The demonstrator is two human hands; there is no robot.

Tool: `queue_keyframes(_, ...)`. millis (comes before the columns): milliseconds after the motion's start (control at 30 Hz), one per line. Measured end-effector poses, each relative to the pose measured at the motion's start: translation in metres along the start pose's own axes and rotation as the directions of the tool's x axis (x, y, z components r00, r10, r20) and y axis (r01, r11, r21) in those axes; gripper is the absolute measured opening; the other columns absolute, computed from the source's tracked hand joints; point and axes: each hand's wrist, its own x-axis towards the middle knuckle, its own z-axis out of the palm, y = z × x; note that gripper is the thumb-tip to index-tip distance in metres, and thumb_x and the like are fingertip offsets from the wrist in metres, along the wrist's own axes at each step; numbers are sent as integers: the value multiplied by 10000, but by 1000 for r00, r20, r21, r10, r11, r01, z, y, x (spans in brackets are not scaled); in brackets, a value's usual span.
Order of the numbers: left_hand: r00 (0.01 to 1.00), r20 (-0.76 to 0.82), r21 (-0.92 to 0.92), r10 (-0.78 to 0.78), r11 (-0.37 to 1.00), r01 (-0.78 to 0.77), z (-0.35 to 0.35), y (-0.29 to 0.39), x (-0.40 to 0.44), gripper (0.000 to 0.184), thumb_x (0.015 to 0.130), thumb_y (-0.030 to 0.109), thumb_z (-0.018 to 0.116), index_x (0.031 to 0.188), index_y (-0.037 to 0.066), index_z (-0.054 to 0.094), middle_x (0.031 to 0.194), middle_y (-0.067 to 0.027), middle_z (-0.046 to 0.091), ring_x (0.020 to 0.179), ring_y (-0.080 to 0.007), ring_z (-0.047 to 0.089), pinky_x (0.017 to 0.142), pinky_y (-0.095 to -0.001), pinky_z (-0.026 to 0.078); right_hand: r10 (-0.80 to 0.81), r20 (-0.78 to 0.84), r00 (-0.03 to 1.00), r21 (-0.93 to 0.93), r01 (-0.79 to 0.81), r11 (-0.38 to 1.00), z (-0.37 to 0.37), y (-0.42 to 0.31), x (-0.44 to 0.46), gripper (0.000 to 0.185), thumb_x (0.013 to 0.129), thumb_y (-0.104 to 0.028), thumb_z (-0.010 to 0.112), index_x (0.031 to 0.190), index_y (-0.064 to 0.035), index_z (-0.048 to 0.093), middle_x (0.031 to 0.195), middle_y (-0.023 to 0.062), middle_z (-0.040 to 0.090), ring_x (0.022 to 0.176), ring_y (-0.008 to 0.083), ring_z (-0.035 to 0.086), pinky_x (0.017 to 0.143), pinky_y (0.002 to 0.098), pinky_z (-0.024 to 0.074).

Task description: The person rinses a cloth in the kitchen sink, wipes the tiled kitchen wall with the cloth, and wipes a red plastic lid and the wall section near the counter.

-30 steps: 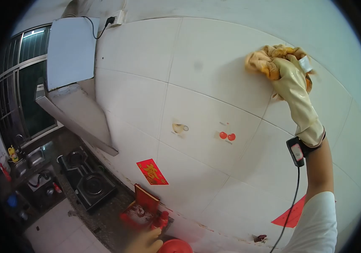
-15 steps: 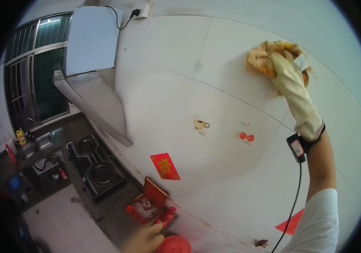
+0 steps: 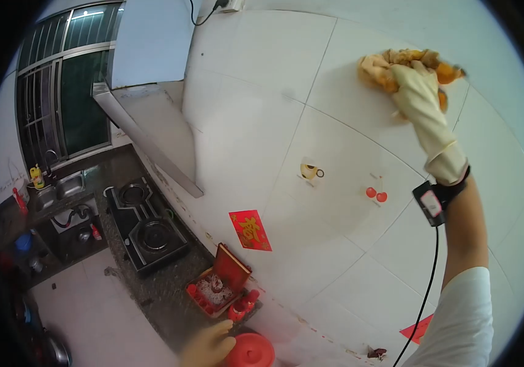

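My right hand [image 3: 418,88], in a cream rubber glove, is closed on a bunched yellow-orange cleaning cloth [image 3: 379,70]. It presses the cloth against the white tiled wall [image 3: 262,73], high at the right. A black band with a small box [image 3: 428,203] sits at the right wrist, and a cable hangs from it. Low in the view, my left hand [image 3: 208,345] also wears a glove and is somewhat blurred. Its fingers are loosely spread, with nothing visible in them. Just beside it is a red round lid or bucket [image 3: 251,352].
On the dark counter stand a two-burner gas stove [image 3: 146,226], an open red box [image 3: 231,272] and a red bottle [image 3: 243,304]. A range hood [image 3: 152,122] juts from the wall. Stickers and a red paper [image 3: 250,230] are on the tiles. A sink [image 3: 69,185] lies at far left.
The view has shifted, so the stove and wall stickers appear farther right. The right hand stays on the cloth, whose orange end now spreads farther right. The left hand stays low beside the red round object.
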Motion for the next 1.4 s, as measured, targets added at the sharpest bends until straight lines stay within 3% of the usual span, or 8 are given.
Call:
queue_keyframes(300, 985, 66, 40, 160, 986, -163, -1, -2, -8, 525, 902, 153, 732, 1372, -4, 560, 1322, -151, 630, 1191, -224, 623, 1028, -344, 483, 27, 136, 990, 983, -139, 119, 52, -51, -86, 350, 782, -252, 657, 1084, -87, 593, 1116, 127, 613, 1026, 289, 569, 792, 427, 494)
queue_keyframes(433, 990, -32, 71, 134, 989, -132, -11, -23, -18, 533, 901, 133, 729, 1387, 9, 547, 1318, -145, 633, 1200, -223, 621, 1030, -345, 484, 82, -67, 994, 394, -49, 918, 19, 40, -15, 466, 877, -201, 566, 1334, -129, 506, 1318, 143, 568, 1183, 347, 542, 886, 467, 513)
queue_keyframes(600, 993, 86, 148, 86, 984, -98, 0, -20, -20, 562, 950, 332, 626, 1439, 81, 510, 1358, -189, 584, 1256, -289, 564, 1063, -367, 436, -51, -68, 996, -428, 17, 904, 46, -7, -12, 515, 929, -210, 525, 1440, -171, 484, 1433, 141, 543, 1241, 384, 536, 897, 553, 498)
queue_keyframes(767, 977, 146, 9, -155, 988, 156, 3, -15, -13, 537, 931, 233, 672, 1409, 36, 525, 1202, -162, 630, 835, -159, 574, 739, -275, 475, -319, 68, 945, -178, 326, 929, 100, -135, -155, 511, 823, -152, 633, 1313, -26, 558, 1270, 148, 589, 1096, 328, 604, 868, 584, 472)
queue_keyframes(867, 985, 169, 62, 40, 997, -51, -10, -52, -27, 514, 925, 184, 693, 1385, 9, 543, 1122, -134, 671, 739, -110, 624, 669, -243, 520, -152, 533, 832, 774, -408, 484, 142, -174, -270, 495, 933, -209, 544, 1380, -6, 481, 1330, 202, 568, 1192, 360, 584, 1022, 516, 466)
queue_keyframes(967, 998, -21, 186, 57, 981, -52, -19, -48, -43, 494, 917, 196, 703, 1364, 29, 574, 1145, -139, 683, 920, -157, 666, 811, -274, 536, -156, 735, 659, 554, -451, 700, 143, -195, -297, 470, 999, -327, 503, 1356, -22, 505, 1309, 183, 595, 1192, 315, 592, 981, 480, 496)
queue_keyframes(1133, 994, -112, 157, -19, 987, 36, -11, -63, -46, 480, 885, 208, 735, 1329, 67, 621, 1184, -147, 681, 1117, -203, 649, 961, -308, 506, -467, 288, 836, 424, 326, 845, 150, -188, -148, 601, 802, -364, 708, 1279, -31, 558, 1211, 137, 634, 1148, 306, 587, 911, 463, 470)
queue_keyframes(1400, 988, -53, 109, -148, 982, 153, -3, -64, -49, 456, 890, 234, 716, 1319, 106, 632, 1231, -118, 669, 1112, -258, 642, 911, -353, 518, -727, 473, 497, -280, 868, 411, 224, -249, -270, 625, 761, -447, 672, 1242, -53, 602, 1179, 111, 636, 1146, 269, 561, 922, 424, 437)
